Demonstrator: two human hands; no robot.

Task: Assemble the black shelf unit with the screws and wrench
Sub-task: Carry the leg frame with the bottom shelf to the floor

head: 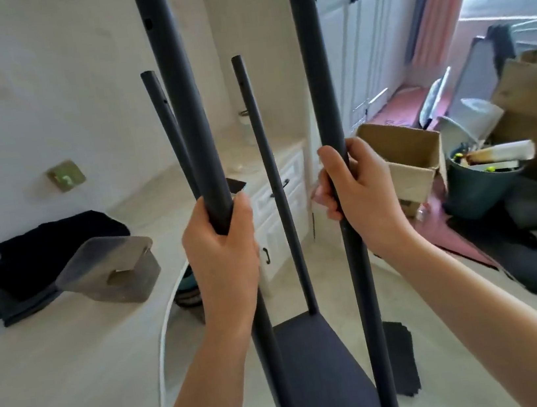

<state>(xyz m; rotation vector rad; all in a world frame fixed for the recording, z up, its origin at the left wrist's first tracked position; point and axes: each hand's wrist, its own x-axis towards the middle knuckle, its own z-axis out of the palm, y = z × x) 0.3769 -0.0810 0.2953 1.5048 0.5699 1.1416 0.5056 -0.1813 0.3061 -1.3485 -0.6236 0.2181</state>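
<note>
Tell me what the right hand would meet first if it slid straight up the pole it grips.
Nothing, as far as the picture shows. The right hand grips the near right pole, whose shaft runs bare to the frame's top, with only small holes near the top. Anything beyond is out of view.

text: none legible | labels: none | brands: none | numbers: none | signs: none

Four poles [322, 92] stand upright on shelf [321, 368].
</note>
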